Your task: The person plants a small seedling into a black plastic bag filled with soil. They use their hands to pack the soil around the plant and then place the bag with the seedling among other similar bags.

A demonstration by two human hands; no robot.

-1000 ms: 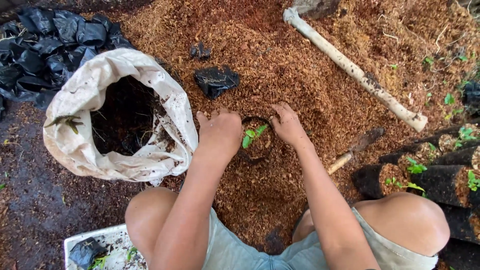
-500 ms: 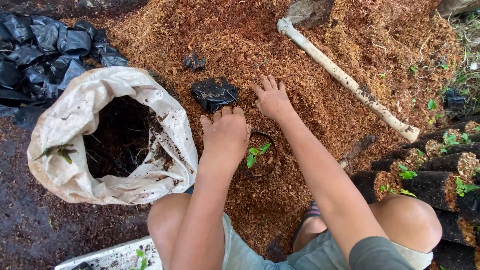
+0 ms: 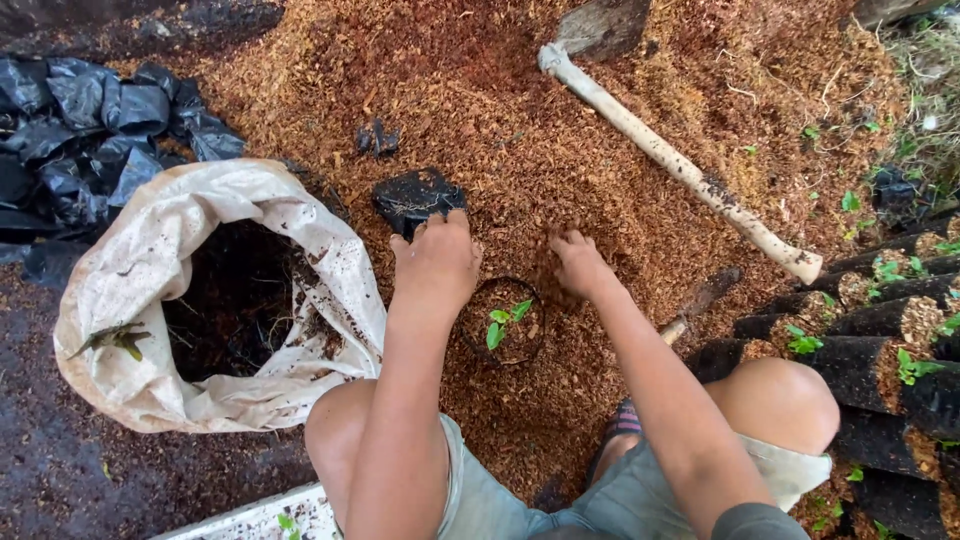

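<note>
pot: small black grow bag [image 3: 505, 322] w/ green seedling [image 3: 508, 320], sunk in the brown sawdust/coir pile [image 3: 560, 130], rim just showing. Sits right btwn the two hands, directly in front of the knees.
L hand: left hand [image 3: 435, 262] on the pot's left-far rim, touching or nearly so; palm down, fingers curled over, knuckles up. Fingertips reach toward a crumpled black bag scrap [image 3: 415, 198] just beyond. Can't tell if anything is pinched under it; looks cupped, not a fist.
R hand: right hand [image 3: 580, 262] just right of the pot and a bit farther out, fingers bent down into the loose mulch, raking/cupping posture. No solid obj gripped as far as visible; loose stuff under the palm poss, can't confirm.
nearer hand: L is closer, basically at the rim. R is near but apart, a small gap of mulch btwn it and the rim.
direction: pot lies inboard of both hands, i.e. to the right of L, left of R, slightly toward the body from both.
axis: pot stands upright, mouth up, opening faces cam; no long axis in plan, round rim. Seedling leaves tilt slightly right.
surround: open white sack [image 3: 215, 290] w/ dark soil, left, well apart from L hand. Long pale tool handle [image 3: 675, 165] lies diagonal far-right. Row of filled black bags w/ seedlings [image 3: 880, 340] lying on their sides at right, by the right knee.
</note>
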